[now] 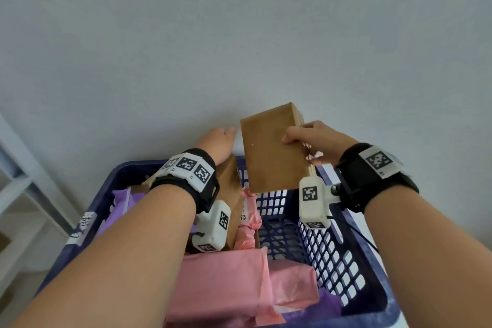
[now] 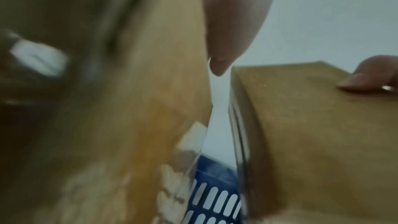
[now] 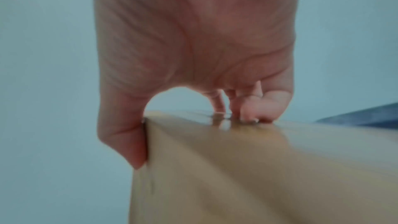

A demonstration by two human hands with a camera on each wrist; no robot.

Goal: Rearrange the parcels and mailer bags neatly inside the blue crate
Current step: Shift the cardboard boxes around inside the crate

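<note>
Above the far right of the blue crate (image 1: 343, 274), right hand (image 1: 316, 141) grips a brown cardboard parcel (image 1: 271, 149) by its right edge, thumb on the top face, fingers curled on the side; right wrist view confirms the pinch across the corner. Parcel is tilted, its near end dipping over the bare mesh floor at the crate's far right.

Left hand (image 1: 217, 141) lies on top of a second brown parcel (image 1: 231, 194) standing on edge against the far wall of the crate, mid-left. Its fingers are hidden in the head view; only one straight digit shows in the left wrist view, so grip cannot be told. The two parcels are just beside each other, a narrow gap between them.

Likely step: slot the held parcel into the free space on the right. To do it well: keep the upright parcel braced with the left hand so it doesn't tip, lower the held one square to the crate wall, flush beside the upright parcel, watch fingers don't jam against the mesh.

Pink mailer bags (image 1: 226, 282) fill the near middle, purple mailer bags (image 1: 119, 208) the left. White label (image 1: 83, 226) on the crate's left rim.
</note>
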